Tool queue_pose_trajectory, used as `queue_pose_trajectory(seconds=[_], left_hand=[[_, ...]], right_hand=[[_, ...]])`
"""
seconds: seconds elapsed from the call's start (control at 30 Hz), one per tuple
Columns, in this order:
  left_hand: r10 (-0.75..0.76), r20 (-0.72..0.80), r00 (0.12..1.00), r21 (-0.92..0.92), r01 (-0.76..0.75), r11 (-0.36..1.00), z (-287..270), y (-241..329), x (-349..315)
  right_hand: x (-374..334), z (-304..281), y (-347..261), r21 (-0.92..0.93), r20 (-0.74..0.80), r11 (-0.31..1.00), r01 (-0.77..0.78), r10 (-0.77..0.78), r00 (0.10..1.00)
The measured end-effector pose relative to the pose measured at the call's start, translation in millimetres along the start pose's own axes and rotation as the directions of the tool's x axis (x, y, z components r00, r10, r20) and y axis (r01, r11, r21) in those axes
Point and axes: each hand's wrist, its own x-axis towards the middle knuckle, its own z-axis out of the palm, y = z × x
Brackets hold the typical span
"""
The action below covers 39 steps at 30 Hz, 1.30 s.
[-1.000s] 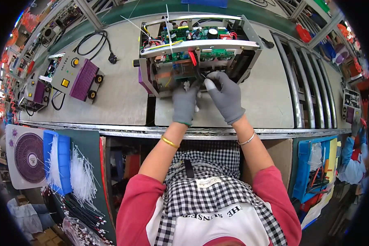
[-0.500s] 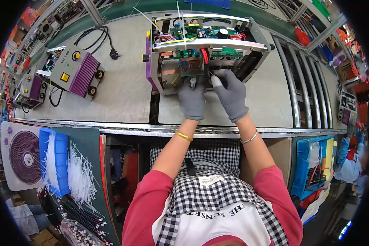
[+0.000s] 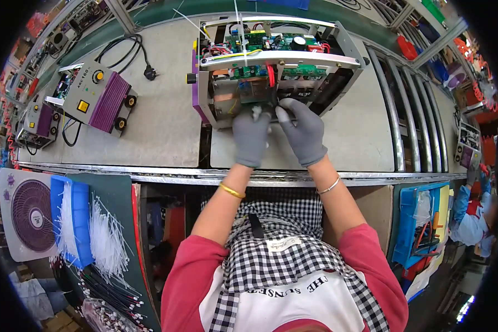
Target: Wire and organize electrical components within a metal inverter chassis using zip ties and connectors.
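A welding machine chassis (image 3: 279, 58) with a purple front and bare green circuit boards stands on the bench ahead of me. Red wires (image 3: 270, 76) come down through its near side, and a dark cable (image 3: 275, 95) runs below them toward my fingers. Grey gloves cover both hands. My right hand (image 3: 304, 131) is closed, its thumb and fingers pinched at the lower part of the dark cable. Close beside it, my left hand (image 3: 251, 137) has curled fingers at the chassis's lower opening; motion blurs the tips, and what they hold is hidden.
Two smaller purple-and-grey welding machines (image 3: 97, 97) (image 3: 37, 124) stand at left, with a black power cord (image 3: 144, 55) behind. Metal rollers (image 3: 412, 110) lie at right. Below the bench are a blue bin of white cable ties (image 3: 83, 221), a fan (image 3: 30, 216) and a blue tool tray (image 3: 406, 238).
My left hand has moved left and slightly toward me. My right hand has shifted a little left, nearer the dark cable. The whole view has shifted slightly.
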Motion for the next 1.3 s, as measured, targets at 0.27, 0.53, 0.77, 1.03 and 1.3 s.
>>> queue_pose_trajectory(seconds=[0.27,0.53,0.77,1.03,1.3], left_hand=[[0.049,0.858,0.511,-0.513,0.857,0.044,-29.9,-8.1,20.8],[-0.098,0.613,0.784,-0.784,0.619,0.051,16.0,-17.8,-0.6],[-0.04,0.612,0.79,-0.784,0.613,0.102,20.0,-20.2,-1.8],[-0.12,0.619,0.776,-0.764,0.63,0.137,19.7,-8.6,-5.6],[0.058,0.644,0.763,-0.763,0.646,-0.018,18.5,-27.5,3.6]], right_hand=[[8.4,-22.5,-8.8,0.084,0.206,0.981,-0.177,0.157,0.966],[18.6,-32.5,-1.8,0.255,0.405,0.874,-0.413,0.291,0.867],[18.0,-29.5,0.8,0.26,0.361,0.889,-0.376,0.272,0.892],[19.3,-26.7,-10.2,0.172,0.359,0.907,-0.384,0.305,0.882],[20.0,-28.5,-6.0,0.154,0.364,0.924,-0.35,0.276,0.889]])
